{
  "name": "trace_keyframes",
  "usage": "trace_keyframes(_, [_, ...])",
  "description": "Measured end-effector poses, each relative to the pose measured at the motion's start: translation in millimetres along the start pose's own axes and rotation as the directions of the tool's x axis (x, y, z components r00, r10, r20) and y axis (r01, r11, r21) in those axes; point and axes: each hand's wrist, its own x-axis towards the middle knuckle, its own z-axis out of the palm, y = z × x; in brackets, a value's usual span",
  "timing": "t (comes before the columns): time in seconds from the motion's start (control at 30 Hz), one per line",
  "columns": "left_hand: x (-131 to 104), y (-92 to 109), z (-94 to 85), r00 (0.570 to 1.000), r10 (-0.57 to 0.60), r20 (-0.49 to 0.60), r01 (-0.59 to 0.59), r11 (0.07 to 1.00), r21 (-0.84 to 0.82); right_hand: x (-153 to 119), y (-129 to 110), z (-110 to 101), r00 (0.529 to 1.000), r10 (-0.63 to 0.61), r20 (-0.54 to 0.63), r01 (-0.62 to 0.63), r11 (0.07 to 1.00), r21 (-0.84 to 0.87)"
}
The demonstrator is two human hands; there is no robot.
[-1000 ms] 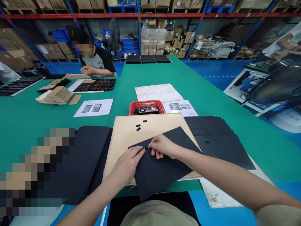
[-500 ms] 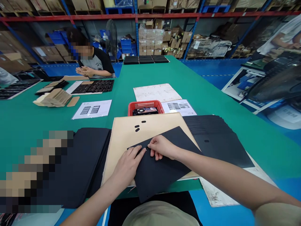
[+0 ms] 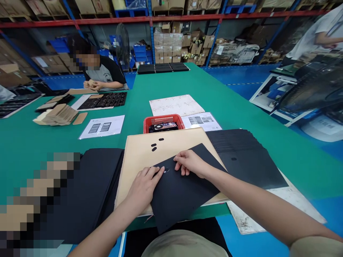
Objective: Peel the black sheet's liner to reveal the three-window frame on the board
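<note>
A black sheet (image 3: 184,192) lies turned at an angle on a tan board (image 3: 139,150), its near corner hanging past the board's front edge. My left hand (image 3: 144,184) rests flat on the sheet's left corner, fingers stretched. Beside its fingertips is a small shiny oval (image 3: 166,170) on the sheet. My right hand (image 3: 190,163) hovers over or touches the sheet right of that oval, thumb and index finger pinched; whatever is between them is too small to make out. Several small black oval pieces (image 3: 161,139) lie on the board's upper left.
Stacks of black sheets lie left (image 3: 93,178) and right (image 3: 246,153) of the board. Behind it stand a red basket (image 3: 163,117) with black parts, printed papers (image 3: 102,126) and a white board (image 3: 177,104). A person (image 3: 104,73) works at the far left; a fan (image 3: 313,89) stands right.
My right hand has moved slightly right and up, away from my left fingertips, uncovering the shiny oval. The camera view has shifted a little. The far person's hands now hold something tan.
</note>
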Motion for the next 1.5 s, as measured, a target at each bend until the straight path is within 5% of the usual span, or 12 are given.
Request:
trace_keyframes(0.27, [5,5,-14.0,0.994,0.022,0.106,-0.039,0.987,0.158,1,4,1,0.999,-0.037,0.015,0.038,0.999,-0.029])
trace_keyframes(0.8, [12,0,-25.7,0.986,0.07,0.149,-0.082,0.994,0.076,-4,11,5,0.983,-0.181,0.009,0.176,0.943,-0.282])
trace_keyframes(0.9, [4,-2,-17.8,0.993,0.094,0.072,-0.099,0.993,0.062,-15,19,10,0.905,-0.423,0.056,0.369,0.709,-0.601])
trace_keyframes(1.0, [-2,-1,-8.9,0.996,0.083,0.011,-0.084,0.992,0.09,-30,31,21,0.791,-0.564,0.235,0.41,0.206,-0.888])
trace_keyframes(1.07, [-1,1,-5.7,0.997,0.079,0.011,-0.08,0.99,0.117,-37,34,28,0.772,-0.546,0.326,0.364,-0.041,-0.931])
trace_keyframes(1.17, [6,2,-5.8,0.998,0.069,0.016,-0.07,0.986,0.152,-37,29,32,0.784,-0.508,0.357,0.306,-0.184,-0.934])
trace_keyframes(1.27, [18,2,-9.5,1.0,0.014,0.013,-0.016,0.986,0.164,-27,16,23,0.814,-0.49,0.312,0.274,-0.15,-0.95])
trace_keyframes(1.5, [26,0,-17.3,0.999,-0.027,0.04,0.023,0.995,0.095,-18,11,4,0.848,-0.491,0.198,0.3,0.137,-0.944])
